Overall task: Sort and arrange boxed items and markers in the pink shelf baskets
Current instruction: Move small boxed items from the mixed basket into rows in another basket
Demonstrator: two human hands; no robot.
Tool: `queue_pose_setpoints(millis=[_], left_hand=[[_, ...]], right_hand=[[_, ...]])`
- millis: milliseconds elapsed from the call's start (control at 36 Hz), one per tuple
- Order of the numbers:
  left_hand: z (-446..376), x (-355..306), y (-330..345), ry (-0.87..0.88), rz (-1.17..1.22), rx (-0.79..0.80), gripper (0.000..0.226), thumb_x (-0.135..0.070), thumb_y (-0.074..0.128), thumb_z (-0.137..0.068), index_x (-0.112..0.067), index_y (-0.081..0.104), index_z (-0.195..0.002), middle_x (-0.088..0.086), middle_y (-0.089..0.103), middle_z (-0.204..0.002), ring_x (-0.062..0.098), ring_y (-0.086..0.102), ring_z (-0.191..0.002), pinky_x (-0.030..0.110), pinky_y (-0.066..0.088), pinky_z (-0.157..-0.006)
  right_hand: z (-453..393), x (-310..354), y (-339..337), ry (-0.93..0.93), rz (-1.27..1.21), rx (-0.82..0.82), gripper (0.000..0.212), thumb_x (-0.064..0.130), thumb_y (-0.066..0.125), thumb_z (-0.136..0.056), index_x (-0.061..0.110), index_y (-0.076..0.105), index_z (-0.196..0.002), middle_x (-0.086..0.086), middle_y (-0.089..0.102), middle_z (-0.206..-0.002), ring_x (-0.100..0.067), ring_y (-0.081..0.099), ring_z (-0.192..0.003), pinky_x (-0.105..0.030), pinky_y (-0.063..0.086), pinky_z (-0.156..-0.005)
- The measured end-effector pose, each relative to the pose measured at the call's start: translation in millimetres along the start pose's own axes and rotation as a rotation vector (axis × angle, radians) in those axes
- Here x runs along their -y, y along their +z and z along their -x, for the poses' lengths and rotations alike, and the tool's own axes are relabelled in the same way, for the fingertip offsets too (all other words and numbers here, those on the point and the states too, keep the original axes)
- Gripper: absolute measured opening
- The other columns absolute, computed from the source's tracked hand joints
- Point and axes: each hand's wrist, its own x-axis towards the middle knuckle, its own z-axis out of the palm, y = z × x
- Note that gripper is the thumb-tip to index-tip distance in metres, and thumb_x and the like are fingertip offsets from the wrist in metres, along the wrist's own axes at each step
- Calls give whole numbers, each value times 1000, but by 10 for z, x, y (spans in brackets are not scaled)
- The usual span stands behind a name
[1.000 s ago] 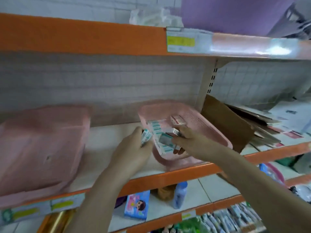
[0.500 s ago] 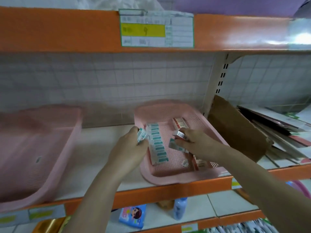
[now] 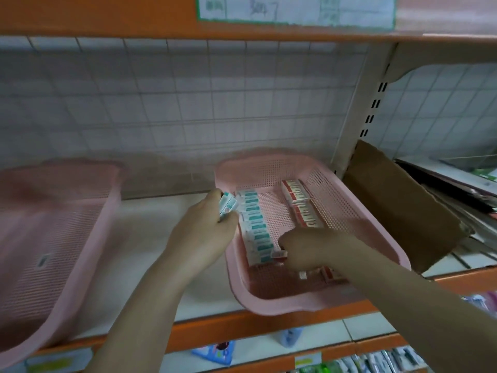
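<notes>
— Pink basket (image 3: pixel 382 239) at the shelf edge: the right hand (image 3: pixel 309 247) inside pinches a small red box (image 3: pixel 279 254).
— And the left hand (image 3: pixel 204 235)?
— Curled round teal boxes (image 3: pixel 227 205) beside the teal row (image 3: pixel 255 227); red boxes (image 3: pixel 298 200) behind.

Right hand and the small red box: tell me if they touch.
Touching. The head view shows the right hand pinching the small red box at its fingers inside the pink basket.

Brown cardboard (image 3: pixel 403 211) leans beside stacked, perhaps paper, sheets (image 3: pixel 457 189).
</notes>
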Motion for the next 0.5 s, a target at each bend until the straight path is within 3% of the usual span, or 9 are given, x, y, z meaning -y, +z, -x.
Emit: queue_pose_setpoints(millis=[111,222,278,389,500], left_hand=[[35,4,-36,-28,-10,-28,10,-27,48,-92,-27,51,-102,-6,60,-90,20,62,-81,45,53,-77],[105,-24,-39,-51,-21,-29,1,-27,47,-94,-28,47,-94,-7,59,-87,17,62,-73,44,55,-73],[133,-34,-38,-60,-24,-32,4,-28,47,-95,-29,45,-92,-8,58,-87,17,61,-71,43,54,-71],[184,-22,-32,-75,-24,-33,3,-29,47,-95,-28,47,-98,-7,58,-88,18,62,-72,44,54,-72],[218,-18,-27,-81,-11,-38,2,-29,47,-94,-31,47,-94,-4,61,-87,20,63,-72,46,55,-74]], right_hand=[[-107,67,40,8,-66,14,28,23,49,-94,6,62,-111,-12,65,-110,-26,64,-98,-33,53,-83],[-121,96,-30,-51,-205,0,26,28,49,-98,9,64,-104,-1,62,-78,-17,61,-71,-20,40,-54],[-81,77,-87,-67,-222,-6,24,29,46,-99,8,57,-104,-4,65,-82,-18,63,-68,-21,39,-51],[14,5,-159,-145,-166,-44,18,21,46,-98,8,54,-106,-10,63,-101,-16,54,-73,-29,42,-60],[83,-29,-111,-193,-87,-22,14,23,48,-98,14,51,-109,-4,59,-95,-16,53,-78,-31,43,-68]])
